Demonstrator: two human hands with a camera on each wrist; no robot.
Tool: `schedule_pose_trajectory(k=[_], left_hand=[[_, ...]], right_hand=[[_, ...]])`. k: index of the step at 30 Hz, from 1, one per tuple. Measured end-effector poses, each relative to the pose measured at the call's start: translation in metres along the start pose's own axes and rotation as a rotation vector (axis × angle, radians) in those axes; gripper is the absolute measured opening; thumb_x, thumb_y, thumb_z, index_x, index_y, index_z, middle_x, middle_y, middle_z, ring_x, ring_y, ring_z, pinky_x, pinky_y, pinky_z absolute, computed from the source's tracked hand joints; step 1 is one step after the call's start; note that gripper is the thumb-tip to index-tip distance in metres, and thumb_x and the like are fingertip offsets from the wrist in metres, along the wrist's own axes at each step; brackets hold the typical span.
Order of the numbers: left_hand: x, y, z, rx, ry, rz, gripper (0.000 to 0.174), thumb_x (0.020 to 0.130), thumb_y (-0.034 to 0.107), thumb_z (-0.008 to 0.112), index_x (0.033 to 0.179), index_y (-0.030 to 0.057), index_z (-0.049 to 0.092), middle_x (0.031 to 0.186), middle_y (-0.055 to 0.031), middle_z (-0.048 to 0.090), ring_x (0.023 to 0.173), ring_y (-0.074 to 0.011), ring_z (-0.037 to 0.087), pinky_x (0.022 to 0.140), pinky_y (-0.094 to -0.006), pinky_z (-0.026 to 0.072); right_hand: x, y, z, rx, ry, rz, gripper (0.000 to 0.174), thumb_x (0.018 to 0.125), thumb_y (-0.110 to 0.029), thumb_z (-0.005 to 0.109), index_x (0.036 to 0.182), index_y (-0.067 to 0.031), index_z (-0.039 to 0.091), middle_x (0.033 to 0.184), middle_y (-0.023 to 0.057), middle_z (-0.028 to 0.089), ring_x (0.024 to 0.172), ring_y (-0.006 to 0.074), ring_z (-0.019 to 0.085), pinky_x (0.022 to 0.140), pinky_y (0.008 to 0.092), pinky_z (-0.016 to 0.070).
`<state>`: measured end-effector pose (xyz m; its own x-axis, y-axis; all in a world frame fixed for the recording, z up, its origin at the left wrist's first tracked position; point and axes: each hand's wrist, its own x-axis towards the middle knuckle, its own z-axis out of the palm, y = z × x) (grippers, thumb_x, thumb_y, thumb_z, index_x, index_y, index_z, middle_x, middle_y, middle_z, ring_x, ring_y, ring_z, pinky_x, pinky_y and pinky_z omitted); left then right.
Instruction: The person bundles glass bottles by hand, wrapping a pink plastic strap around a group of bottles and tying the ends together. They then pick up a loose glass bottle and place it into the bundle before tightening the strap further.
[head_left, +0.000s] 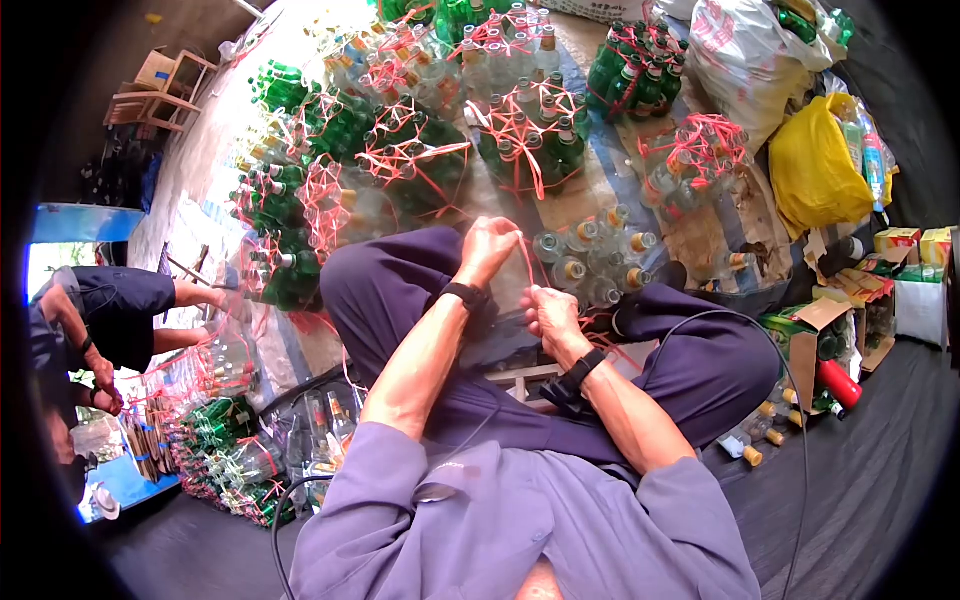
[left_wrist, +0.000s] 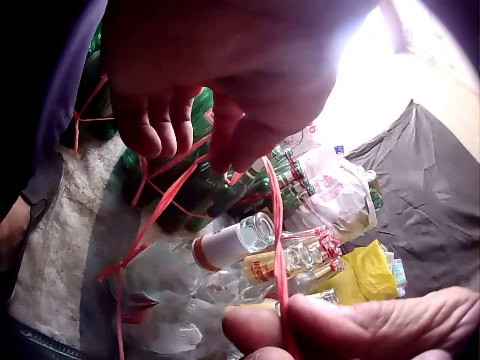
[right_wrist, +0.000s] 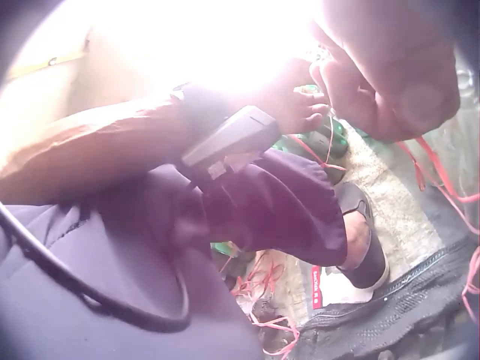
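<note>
A strand of pink plastic string (head_left: 529, 262) runs between the two hands. My left hand (head_left: 488, 252) pinches its upper end, thumb against forefinger. Lower and to the right, my right hand (head_left: 557, 322) holds the same string between thumb and forefinger. In the left wrist view the string (left_wrist: 279, 247) hangs from the left fingers down to the right thumb. Just beyond the hands stands a cluster of clear glass bottles (head_left: 590, 262), some with labels. More string crosses near these bottles in the left wrist view. Glare washes out part of the right wrist view.
Bundles of green bottles (head_left: 535, 150) tied with pink string stand ahead. A yellow bag (head_left: 820, 165), a white sack (head_left: 745, 65) and cardboard boxes (head_left: 815, 330) are on the right. Another person (head_left: 110, 320) works at the left, near loose bottles and string. Cables hang beside my legs.
</note>
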<state>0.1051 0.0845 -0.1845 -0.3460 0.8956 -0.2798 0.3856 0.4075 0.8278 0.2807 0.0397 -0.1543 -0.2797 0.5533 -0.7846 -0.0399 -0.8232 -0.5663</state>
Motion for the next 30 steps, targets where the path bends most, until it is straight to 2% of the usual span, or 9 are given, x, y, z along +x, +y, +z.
schedule_pose_trajectory(k=[2, 3, 5, 8, 10, 16, 23, 26, 30], left_hand=[[0.003, -0.007, 0.003, 0.037, 0.075, 0.112, 0.012, 0.080, 0.015, 0.069, 0.084, 0.0043, 0.069, 0.072, 0.0003, 0.062, 0.065, -0.0048, 0.052, 0.057, -0.0220, 0.0407], [0.003, -0.005, 0.003, 0.042, 0.074, 0.113, 0.012, 0.080, 0.015, 0.069, 0.084, 0.0043, 0.069, 0.072, 0.0003, 0.062, 0.065, -0.0048, 0.052, 0.057, -0.0220, 0.0407], [-0.002, 0.003, -0.001, -0.267, -0.120, -0.059, 0.013, 0.082, 0.020, 0.069, 0.083, 0.0070, 0.068, 0.076, 0.0005, 0.064, 0.067, -0.0049, 0.055, 0.059, -0.0216, 0.0410], [-0.013, 0.026, -0.001, -0.437, -0.136, -0.187, 0.014, 0.083, 0.022, 0.069, 0.084, 0.0083, 0.066, 0.077, 0.0010, 0.065, 0.068, -0.0064, 0.058, 0.060, -0.0223, 0.0417], [-0.013, 0.028, 0.000, -0.435, -0.159, -0.169, 0.017, 0.084, 0.026, 0.069, 0.085, 0.0091, 0.065, 0.076, 0.0015, 0.066, 0.067, -0.0079, 0.060, 0.060, -0.0237, 0.0424], [-0.015, 0.039, -0.007, -0.355, -0.096, -0.161, 0.022, 0.083, 0.030, 0.064, 0.082, 0.0078, 0.065, 0.073, -0.0010, 0.066, 0.065, -0.0087, 0.061, 0.055, -0.0239, 0.0411], [-0.003, 0.009, -0.003, -0.299, -0.033, -0.320, 0.019, 0.082, 0.025, 0.061, 0.076, 0.0078, 0.065, 0.070, -0.0035, 0.066, 0.057, -0.0110, 0.059, 0.045, -0.0246, 0.0380], [0.001, 0.001, -0.002, -0.319, -0.008, -0.363, 0.018, 0.081, 0.024, 0.061, 0.075, 0.0075, 0.065, 0.069, -0.0046, 0.066, 0.055, -0.0117, 0.059, 0.042, -0.0249, 0.0371], [0.004, -0.012, -0.002, -0.223, -0.060, -0.311, 0.019, 0.080, 0.023, 0.061, 0.069, 0.0076, 0.064, 0.065, -0.0053, 0.065, 0.050, -0.0126, 0.057, 0.040, -0.0261, 0.0361]], right_hand=[[0.007, 0.003, -0.002, 0.041, 0.010, 0.034, 0.020, 0.094, -0.024, 0.057, 0.098, -0.0061, 0.064, 0.080, 0.0007, 0.061, 0.057, 0.0064, 0.051, 0.044, 0.0186, 0.0403], [0.010, 0.004, -0.002, 0.063, 0.023, 0.032, 0.019, 0.094, -0.024, 0.057, 0.098, -0.0065, 0.064, 0.079, 0.0004, 0.060, 0.057, 0.0063, 0.051, 0.044, 0.0182, 0.0400], [0.014, 0.003, -0.001, 0.090, 0.033, 0.027, 0.019, 0.094, -0.024, 0.058, 0.098, -0.0068, 0.064, 0.079, 0.0000, 0.060, 0.057, 0.0062, 0.051, 0.044, 0.0179, 0.0398], [0.015, 0.004, 0.002, 0.168, 0.042, 0.050, 0.020, 0.093, -0.025, 0.058, 0.099, -0.0068, 0.064, 0.080, 0.0003, 0.060, 0.058, 0.0065, 0.051, 0.044, 0.0187, 0.0400], [0.018, 0.007, 0.003, 0.143, 0.074, 0.047, 0.024, 0.093, -0.024, 0.056, 0.100, -0.0030, 0.064, 0.082, 0.0038, 0.063, 0.060, 0.0086, 0.054, 0.045, 0.0228, 0.0421], [0.012, 0.004, 0.003, 0.104, 0.120, -0.033, 0.034, 0.096, -0.035, 0.051, 0.100, -0.0035, 0.064, 0.083, 0.0035, 0.065, 0.058, 0.0075, 0.053, 0.045, 0.0223, 0.0406], [0.011, -0.004, 0.003, 0.167, 0.014, -0.178, 0.048, 0.097, -0.046, 0.048, 0.104, -0.0016, 0.064, 0.080, 0.0035, 0.063, 0.054, 0.0054, 0.051, 0.044, 0.0201, 0.0395], [0.013, 0.004, 0.004, -0.063, 0.017, -0.353, 0.048, 0.096, -0.047, 0.049, 0.105, -0.0017, 0.063, 0.075, 0.0024, 0.061, 0.052, 0.0056, 0.051, 0.043, 0.0205, 0.0391], [0.036, 0.026, -0.002, -0.210, 0.084, -0.427, 0.039, 0.096, -0.041, 0.053, 0.088, -0.0038, 0.062, 0.067, -0.0001, 0.056, 0.048, 0.0064, 0.049, 0.041, 0.0210, 0.0380]])
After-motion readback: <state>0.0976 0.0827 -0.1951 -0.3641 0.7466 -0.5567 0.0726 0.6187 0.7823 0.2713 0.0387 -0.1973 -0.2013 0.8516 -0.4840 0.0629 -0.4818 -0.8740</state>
